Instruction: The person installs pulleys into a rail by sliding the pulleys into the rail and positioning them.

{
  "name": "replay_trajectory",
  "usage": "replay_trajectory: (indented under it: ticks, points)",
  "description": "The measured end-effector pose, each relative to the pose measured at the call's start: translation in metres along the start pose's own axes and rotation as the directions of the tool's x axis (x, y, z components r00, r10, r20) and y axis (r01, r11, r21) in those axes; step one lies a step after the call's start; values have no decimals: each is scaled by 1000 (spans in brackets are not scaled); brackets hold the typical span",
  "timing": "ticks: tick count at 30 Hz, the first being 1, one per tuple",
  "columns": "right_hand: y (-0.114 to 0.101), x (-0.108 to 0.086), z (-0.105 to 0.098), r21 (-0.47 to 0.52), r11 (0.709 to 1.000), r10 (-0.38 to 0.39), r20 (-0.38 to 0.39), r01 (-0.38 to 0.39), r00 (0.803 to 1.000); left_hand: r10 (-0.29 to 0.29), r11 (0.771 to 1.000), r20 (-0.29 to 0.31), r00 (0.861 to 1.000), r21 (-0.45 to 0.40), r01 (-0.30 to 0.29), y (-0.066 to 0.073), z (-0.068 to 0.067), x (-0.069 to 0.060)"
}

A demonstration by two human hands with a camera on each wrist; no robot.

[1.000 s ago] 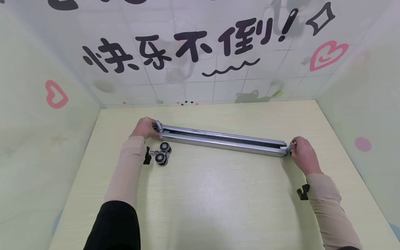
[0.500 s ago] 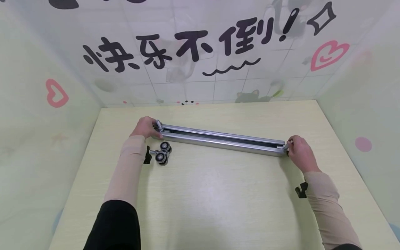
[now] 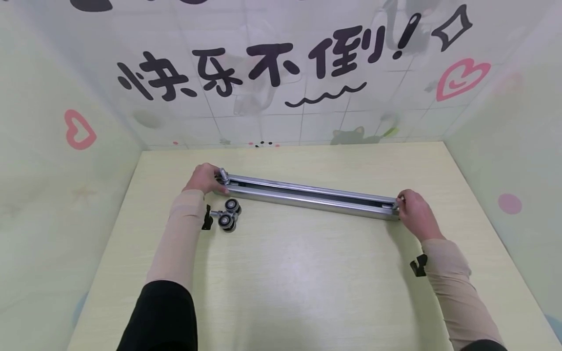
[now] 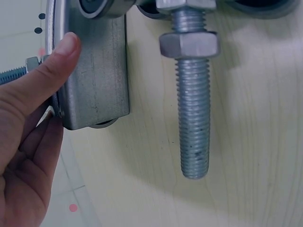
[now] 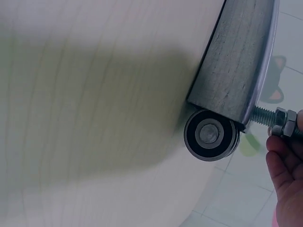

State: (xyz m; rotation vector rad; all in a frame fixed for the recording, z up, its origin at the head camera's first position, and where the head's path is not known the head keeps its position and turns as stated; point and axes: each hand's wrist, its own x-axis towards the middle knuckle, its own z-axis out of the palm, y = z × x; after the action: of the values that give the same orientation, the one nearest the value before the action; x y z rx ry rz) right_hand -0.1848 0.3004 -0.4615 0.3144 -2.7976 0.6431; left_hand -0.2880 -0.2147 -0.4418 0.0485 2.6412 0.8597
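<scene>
A long silver metal rail [image 3: 307, 201] with a slot along its top lies slantwise on the table. My left hand [image 3: 203, 179] grips its left end, thumb on the side wall [image 4: 97, 71]; a threaded bolt [image 4: 13, 74] stands out of the slot there. At the other end my right hand [image 3: 417, 214] pinches the nutted bolt [image 5: 263, 116] of a roller trolley. One black-rimmed wheel [image 5: 209, 135] shows at the rail's end, partly outside it; the rest of that trolley is hidden. Beside the left wrist lies a second roller trolley [image 3: 227, 214], its bolt [image 4: 193, 113] pointing left.
The pale wooden table [image 3: 298, 273] meets a printed back wall [image 3: 263, 129] just behind the rail. Side walls [image 3: 57, 195] flank it. A black clip [image 3: 419, 265] sits at the right wrist, another [image 3: 207, 218] at the left wrist.
My right hand has moved left with the trolley's bolt, bringing it up to the rail's right end. The left hand, the rail and the loose trolley look unmoved.
</scene>
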Motion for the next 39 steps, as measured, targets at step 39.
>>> replay_trajectory:
  ticks: [39]
  points:
    - [-16,16,9,104,993,-68,99,58,993,25,1000,4,1000,7,-25,1,-2,0]
